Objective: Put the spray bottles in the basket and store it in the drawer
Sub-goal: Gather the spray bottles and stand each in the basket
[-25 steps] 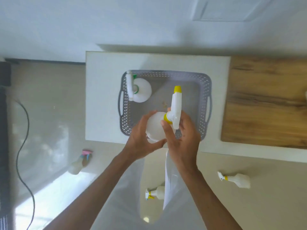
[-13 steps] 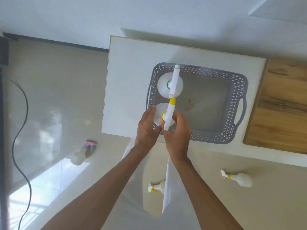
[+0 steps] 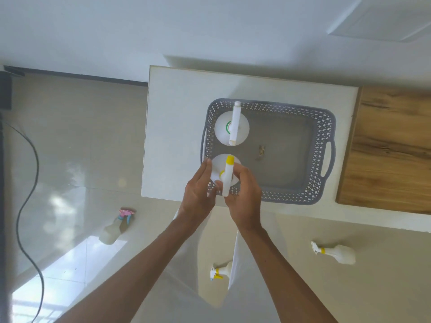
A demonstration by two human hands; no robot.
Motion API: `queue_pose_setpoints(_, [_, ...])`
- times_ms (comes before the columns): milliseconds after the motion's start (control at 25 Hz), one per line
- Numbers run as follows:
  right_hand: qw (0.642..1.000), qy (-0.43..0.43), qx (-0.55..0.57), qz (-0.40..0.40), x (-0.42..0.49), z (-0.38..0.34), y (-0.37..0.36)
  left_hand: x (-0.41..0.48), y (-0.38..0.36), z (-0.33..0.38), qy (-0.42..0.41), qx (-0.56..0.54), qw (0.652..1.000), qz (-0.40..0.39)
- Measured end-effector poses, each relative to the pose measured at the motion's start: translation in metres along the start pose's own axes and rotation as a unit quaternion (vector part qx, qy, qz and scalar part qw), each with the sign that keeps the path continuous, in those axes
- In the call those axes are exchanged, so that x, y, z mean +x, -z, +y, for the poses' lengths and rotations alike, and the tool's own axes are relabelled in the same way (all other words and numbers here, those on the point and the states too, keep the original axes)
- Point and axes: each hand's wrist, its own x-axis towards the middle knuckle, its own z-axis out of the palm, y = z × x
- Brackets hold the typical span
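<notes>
A grey perforated basket (image 3: 324, 145) stands on a white cabinet top (image 3: 177, 127). In its far left corner a white spray bottle with a green collar (image 3: 224, 131) stands upright. In the near left corner stands a white spray bottle with a yellow nozzle (image 3: 227, 170). My left hand (image 3: 198, 194) cups its left side and my right hand (image 3: 245, 197) grips its trigger head. Three more spray bottles lie on the floor: a pink-topped one (image 3: 114, 227), a yellow-collared one (image 3: 220, 271) between my arms, and a yellow-collared one (image 3: 335, 252) at the right.
A wooden surface (image 3: 391, 150) adjoins the cabinet top on the right. A black cable (image 3: 28, 187) runs across the glossy tiled floor at the left. A small brownish scrap (image 3: 261, 151) lies on the basket floor. A white wall runs behind.
Both hands carried the yellow-nozzle bottle from the basket's middle to its near left corner and lowered it beside the green-collar bottle. The view shifted left.
</notes>
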Motion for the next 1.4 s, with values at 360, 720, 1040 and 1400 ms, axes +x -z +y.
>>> queue_pose_setpoints(360, [0.984, -0.058, 0.106, 0.130, -0.025, 0.039, 0.113, 0.020, 0.064, 0.143, -0.164, -0.079, 0.929, 0.321])
queue_pose_setpoints(720, [0.839, -0.196, 0.216, 0.460, 0.004, 0.125, 0.332, 0.137, -0.223, 0.423, -0.494, 0.122, 0.860, -0.044])
queue_pose_setpoints(1040, [0.812, -0.224, 0.193, 0.503, 0.016, 0.183, 0.417, 0.166, -0.398, 0.475, -0.490, 0.455, 0.706, -0.233])
queue_pose_setpoints(1400, [0.806, -0.256, 0.211, 0.490, 0.026, 0.197, 0.420, 0.176, -0.395, 0.456, -0.414, 0.365, 0.797, -0.245])
